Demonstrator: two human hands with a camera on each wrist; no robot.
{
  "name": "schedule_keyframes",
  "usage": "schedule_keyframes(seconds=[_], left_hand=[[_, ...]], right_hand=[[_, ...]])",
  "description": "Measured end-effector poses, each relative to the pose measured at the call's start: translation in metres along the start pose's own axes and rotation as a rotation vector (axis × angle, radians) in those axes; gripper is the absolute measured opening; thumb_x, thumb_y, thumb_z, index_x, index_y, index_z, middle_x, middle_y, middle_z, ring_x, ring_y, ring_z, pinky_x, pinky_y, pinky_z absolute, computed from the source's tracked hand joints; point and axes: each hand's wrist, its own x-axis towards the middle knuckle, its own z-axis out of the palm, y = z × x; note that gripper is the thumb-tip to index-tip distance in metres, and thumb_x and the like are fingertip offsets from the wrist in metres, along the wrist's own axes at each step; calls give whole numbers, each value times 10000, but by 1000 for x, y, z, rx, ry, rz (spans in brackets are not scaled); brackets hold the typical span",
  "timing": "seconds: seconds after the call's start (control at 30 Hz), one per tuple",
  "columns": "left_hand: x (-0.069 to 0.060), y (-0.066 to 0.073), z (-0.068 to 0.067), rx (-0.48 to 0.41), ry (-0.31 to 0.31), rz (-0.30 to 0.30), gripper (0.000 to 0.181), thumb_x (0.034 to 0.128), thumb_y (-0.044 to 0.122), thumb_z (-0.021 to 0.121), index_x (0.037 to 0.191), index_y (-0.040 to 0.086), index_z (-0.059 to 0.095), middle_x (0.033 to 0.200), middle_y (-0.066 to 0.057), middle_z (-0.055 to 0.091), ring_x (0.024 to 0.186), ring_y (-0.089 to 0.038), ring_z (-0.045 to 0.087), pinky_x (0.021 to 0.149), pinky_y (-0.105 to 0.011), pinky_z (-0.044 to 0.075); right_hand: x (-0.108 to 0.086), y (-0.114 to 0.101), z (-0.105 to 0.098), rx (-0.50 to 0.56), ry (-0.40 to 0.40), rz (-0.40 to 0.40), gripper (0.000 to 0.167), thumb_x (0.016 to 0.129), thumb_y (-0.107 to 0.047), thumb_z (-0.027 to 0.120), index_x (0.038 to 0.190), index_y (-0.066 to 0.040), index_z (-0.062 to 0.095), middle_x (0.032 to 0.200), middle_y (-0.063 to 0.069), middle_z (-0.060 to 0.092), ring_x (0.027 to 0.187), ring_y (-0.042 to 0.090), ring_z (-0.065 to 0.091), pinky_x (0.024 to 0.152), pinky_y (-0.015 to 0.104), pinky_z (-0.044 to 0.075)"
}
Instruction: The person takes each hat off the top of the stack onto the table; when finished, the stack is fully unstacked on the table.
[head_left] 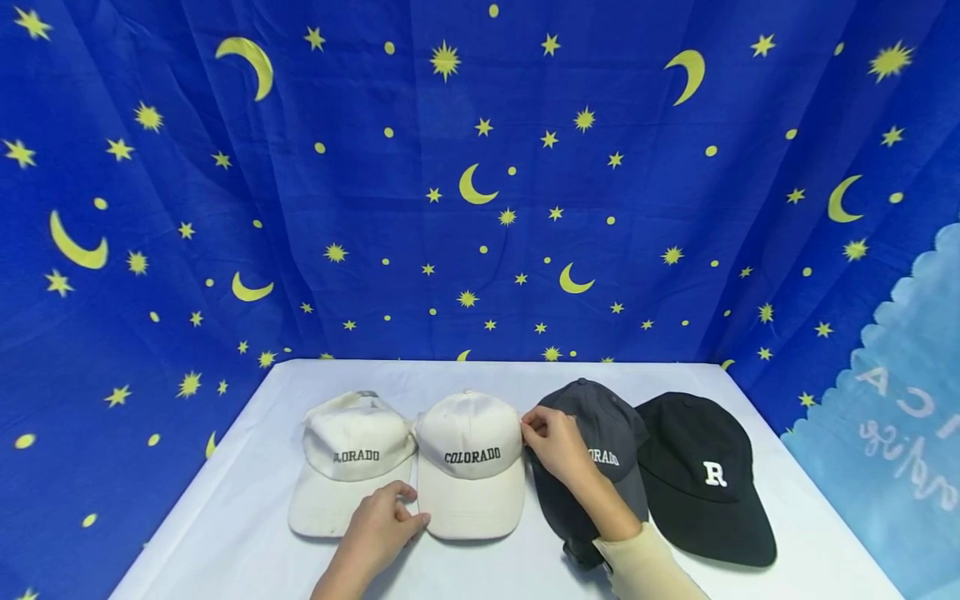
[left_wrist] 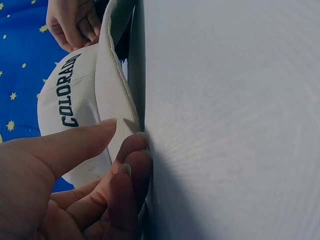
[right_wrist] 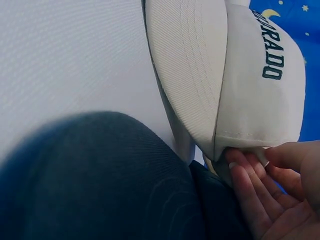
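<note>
A white cap with COLORADO lettering [head_left: 472,417] lies in the middle of a row, brim toward me. My right hand [head_left: 558,446] pinches its right lower edge between thumb and fingers, reaching over a dark grey cap [head_left: 581,408]. At the brim's left side is my left hand [head_left: 378,525], its thumb over the brim and fingers loosely bent by the edge, the thumb apart from the fingers. Another white cap [head_left: 352,454] sits to the left, part of its brim hidden by my left hand. My right hand and forearm cover some of the grey cap.
At the right end lies a black cap [head_left: 697,433] with a white R, touching the grey one. All rest on a white-covered table [head_left: 225,517]. Behind hangs a blue curtain [head_left: 420,292] with yellow moons and stars; a light blue cloth [head_left: 885,450] hangs at right.
</note>
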Motion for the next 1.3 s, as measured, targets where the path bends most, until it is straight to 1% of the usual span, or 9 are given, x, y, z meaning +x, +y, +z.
schedule_keyframes(seconds=[0.13, 0.23, 0.33, 0.43, 0.53, 0.63, 0.8, 1.1, 1.3], left_hand=[[0, 0, 1, -5, 6, 8, 363, 824, 142, 843, 1094, -5, 650, 617, 53, 623, 570, -126, 563, 660, -351, 464], [0, 0, 1, -10, 5, 15, 352, 799, 122, 856, 1068, 10, 658, 622, 54, 623, 577, -127, 561, 655, -349, 467], [0, 0, 1, -14, 1, 22, 347, 791, 115, 861, 1058, 15, 663, 628, 53, 623, 579, -128, 561, 648, -345, 467], [-2, -1, 0, -18, -8, 35, 362, 788, 121, 867, 1068, 12, 664, 636, 56, 626, 583, -123, 563, 634, -334, 467], [-4, -2, -1, -25, -21, 56, 378, 782, 123, 871, 1077, 9, 665, 639, 62, 626, 580, -120, 566, 621, -316, 464], [-7, -2, -3, -30, -26, 82, 384, 778, 117, 868, 1085, 1, 669, 640, 70, 622, 575, -116, 566, 611, -294, 460], [-16, 0, -14, -12, 25, 104, 375, 804, 130, 852, 1107, -4, 677, 658, 91, 632, 565, -94, 565, 589, -276, 460], [-34, -1, -46, 48, 125, -21, 321, 875, 279, 813, 1137, 121, 716, 776, 129, 648, 625, -66, 589, 590, -302, 470], [-41, -12, -57, 81, 221, 23, 268, 896, 307, 802, 1128, 197, 723, 959, 122, 668, 885, -85, 623, 787, -367, 508]], right_hand=[[0, -1, 0, -6, -8, -6, 56, 932, -45, 718, 878, -57, 721, 735, -37, 689, 644, 59, 661, 994, 584, 371], [1, -1, 0, -15, -14, -4, 67, 944, -71, 715, 886, -39, 722, 746, -32, 696, 650, 58, 666, 988, 568, 397], [1, 0, -1, -28, -16, -5, 55, 949, -74, 710, 917, -35, 731, 766, -25, 705, 661, 57, 672, 909, 505, 483], [1, 0, -1, -33, -11, -4, 42, 947, -61, 709, 976, -51, 739, 790, -19, 709, 675, 71, 679, 736, 391, 560], [2, -1, -4, -18, -2, -3, 98, 942, -52, 713, 1037, -47, 733, 808, -10, 711, 691, 98, 690, 612, 292, 553], [3, -4, -9, -20, 16, -17, 136, 930, -41, 718, 1065, -22, 729, 820, 4, 717, 698, 104, 690, 606, 267, 542], [6, -8, -18, -30, 58, -29, 121, 937, -57, 720, 1055, -39, 737, 825, -3, 721, 712, 87, 681, 640, 276, 553], [8, -40, -16, -10, 114, -111, 87, 949, -110, 720, 1026, -136, 752, 863, -18, 734, 702, 79, 669, 625, 278, 533], [8, -63, 3, -84, 155, -199, 71, 949, -195, 731, 1013, -208, 758, 926, -80, 738, 761, 55, 686, 664, 302, 557]])
